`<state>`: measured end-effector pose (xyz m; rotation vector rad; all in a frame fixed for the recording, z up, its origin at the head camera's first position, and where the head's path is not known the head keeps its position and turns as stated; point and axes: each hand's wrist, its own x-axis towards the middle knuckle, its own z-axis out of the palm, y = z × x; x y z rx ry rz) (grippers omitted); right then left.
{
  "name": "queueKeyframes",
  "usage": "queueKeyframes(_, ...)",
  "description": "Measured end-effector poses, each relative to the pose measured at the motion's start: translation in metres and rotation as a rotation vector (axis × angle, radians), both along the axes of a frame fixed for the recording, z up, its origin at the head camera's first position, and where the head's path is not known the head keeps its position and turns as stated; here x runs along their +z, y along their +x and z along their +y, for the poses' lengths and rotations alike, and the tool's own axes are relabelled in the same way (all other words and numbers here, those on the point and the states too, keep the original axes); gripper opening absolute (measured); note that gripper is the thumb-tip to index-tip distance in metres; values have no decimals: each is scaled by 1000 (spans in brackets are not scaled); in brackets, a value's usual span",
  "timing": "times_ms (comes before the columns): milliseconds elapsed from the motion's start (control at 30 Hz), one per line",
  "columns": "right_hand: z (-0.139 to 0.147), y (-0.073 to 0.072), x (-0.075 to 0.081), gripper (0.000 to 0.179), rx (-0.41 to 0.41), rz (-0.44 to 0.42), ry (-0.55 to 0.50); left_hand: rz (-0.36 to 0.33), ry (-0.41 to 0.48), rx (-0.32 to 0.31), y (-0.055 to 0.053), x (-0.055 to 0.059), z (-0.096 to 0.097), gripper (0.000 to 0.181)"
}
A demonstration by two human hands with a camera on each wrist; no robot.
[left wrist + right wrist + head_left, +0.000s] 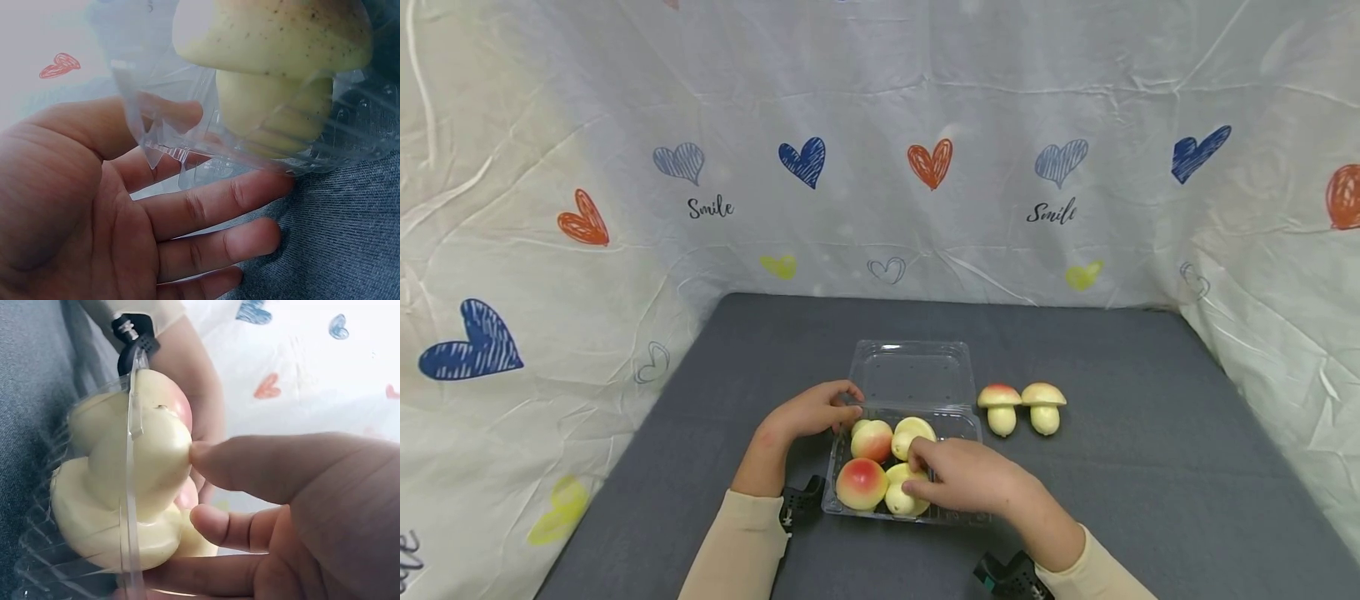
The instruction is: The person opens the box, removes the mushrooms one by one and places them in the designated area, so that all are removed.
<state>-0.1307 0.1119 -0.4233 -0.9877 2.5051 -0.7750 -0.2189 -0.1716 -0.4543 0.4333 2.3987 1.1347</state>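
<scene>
A clear hinged plastic box (pixel 955 518) stands with its lid (pixel 912 371) folded back, holding several toy mushrooms. Two red-topped mushrooms (pixel 861 483) sit on its left side; two pale mushrooms (pixel 913 433) lie to their right. My left hand (pixel 812 410) grips the box's back left corner; in the left wrist view its thumb shows through the plastic, close to a speckled mushroom (pixel 275 37). Over the front pale mushroom is my right hand (pixel 973 475). In the right wrist view its thumb tip touches a pale mushroom (pixel 147 462), and its fingers extend beside it.
Two more toy mushrooms, one red-topped (pixel 1000 408) and one pale yellow (pixel 1043 408), lie side by side to the right of the lid. A dark grey cloth (pixel 1112 483) covers the table. Behind it hangs a white sheet (pixel 865 92) printed with hearts.
</scene>
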Motion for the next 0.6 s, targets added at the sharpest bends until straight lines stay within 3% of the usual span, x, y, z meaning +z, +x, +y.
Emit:
queueKeyframes(267, 0, -2, -2, 30, 14, -18, -30, 4, -12, 7, 1, -1, 0, 28)
queueKeyframes(400, 0, -2, -1, 36, -26, 38, -26, 8, -11, 5, 2, 0, 0, 29)
queueKeyframes(600, -2, -3, 2, 28, -74, 155, 15, 4, -5, 5, 1, 1, 1, 31)
